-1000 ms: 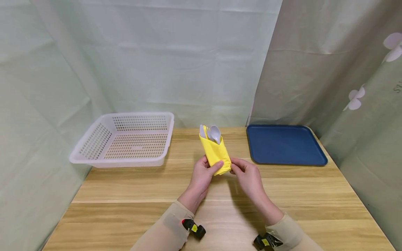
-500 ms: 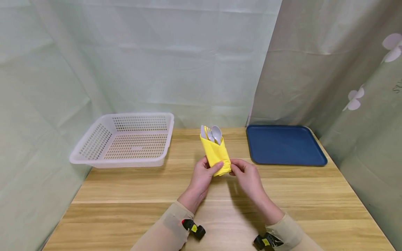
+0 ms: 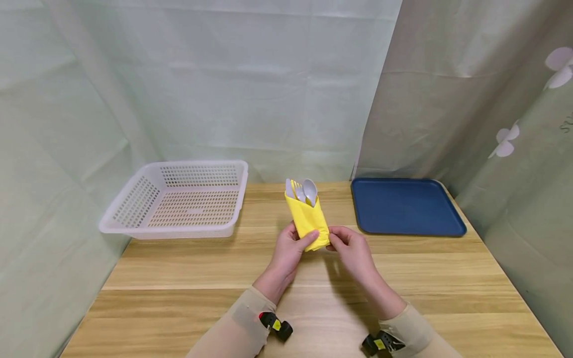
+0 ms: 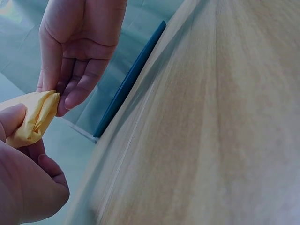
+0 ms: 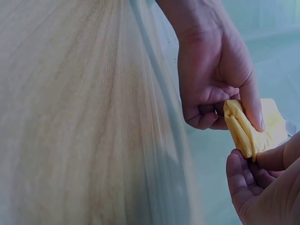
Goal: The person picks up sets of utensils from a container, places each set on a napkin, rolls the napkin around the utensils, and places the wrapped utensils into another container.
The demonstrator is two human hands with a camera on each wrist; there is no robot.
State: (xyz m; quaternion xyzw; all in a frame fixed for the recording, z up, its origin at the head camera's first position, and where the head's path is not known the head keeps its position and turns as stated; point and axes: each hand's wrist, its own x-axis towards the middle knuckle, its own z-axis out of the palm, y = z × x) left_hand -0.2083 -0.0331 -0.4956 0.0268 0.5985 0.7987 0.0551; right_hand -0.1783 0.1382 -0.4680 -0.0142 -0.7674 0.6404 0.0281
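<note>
A folded yellow napkin forms a pouch, tilted slightly left and raised over the table. From its upper end stick out a knife, a fork and a spoon, all light grey; their handles are hidden inside. My left hand grips the pouch near its lower end, thumb across the front and fingers behind. At the lower right corner my right hand pinches the napkin between thumb and index finger. Folded layers show at the bottom end of the napkin in the right wrist view.
A white perforated plastic basket stands at the back left of the wooden table. At the back right lies a dark blue tray. Pale curtains enclose the table behind and at both sides.
The pouch has tipped a little, so the fork and spoon show more plainly, the spoon slightly farther right. Both hands keep their hold in nearly the same place.
</note>
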